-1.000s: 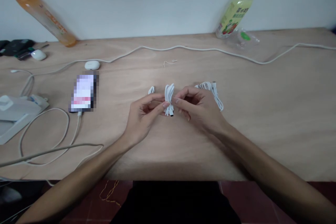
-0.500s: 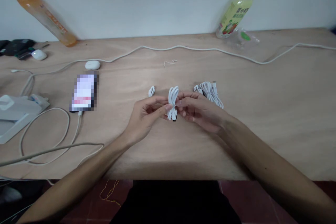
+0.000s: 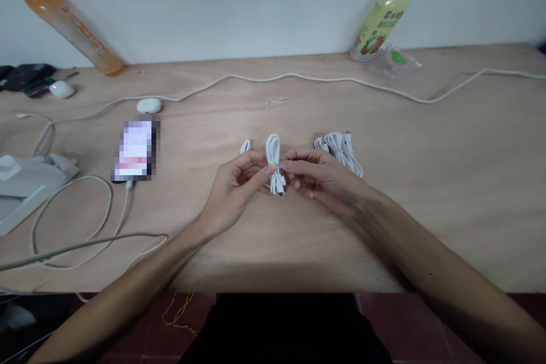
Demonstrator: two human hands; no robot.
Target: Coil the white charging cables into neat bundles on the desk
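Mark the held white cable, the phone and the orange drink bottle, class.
Held white cable (image 3: pixel 274 153), head view: its upper loop.
Phone (image 3: pixel 135 148), head view: its screen.
Orange drink bottle (image 3: pixel 71 27), head view: its middle.

A white cable (image 3: pixel 273 148), coiled into a slim bundle and cinched near its middle, is pinched in the fingers of the left hand (image 3: pixel 232 185). Loops form its far end, dark-tipped connectors the near one.

Nothing reads surely: the yellow bottle (image 3: pixel 381 21), upper right, bears 2 blurred lines of characters; the orange bottle (image 3: pixel 68 25), upper left, has smeared lettering; the phone (image 3: pixel 135 147) is pixelated.
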